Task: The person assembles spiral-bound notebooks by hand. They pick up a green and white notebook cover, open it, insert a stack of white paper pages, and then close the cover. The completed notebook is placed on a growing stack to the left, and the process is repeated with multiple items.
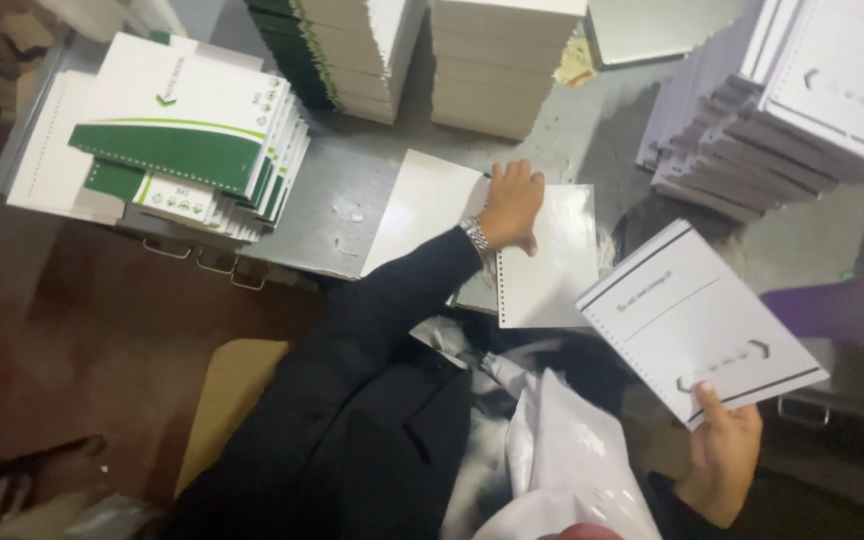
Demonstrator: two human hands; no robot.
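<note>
My left hand (512,205), with a wristwatch and a dark sleeve, lies flat on the top edge of a white punched sheet (552,275) on the grey metal table (337,200). Its fingers are loosely together and nothing is gripped. A second white sheet (420,205) lies partly under my wrist, to the left. At the lower right, my right hand (722,455) holds a white punched cover (697,320) with thin dark lines by its near corner. The cover is tilted and held in the air off the table's edge.
A fanned stack of green-and-white covers (192,135) sits at the table's left end. Tall white paper stacks (497,60) stand at the back, and a slanted pile of pale covers (802,100) at the right. A white plastic bag (562,450) lies on my lap.
</note>
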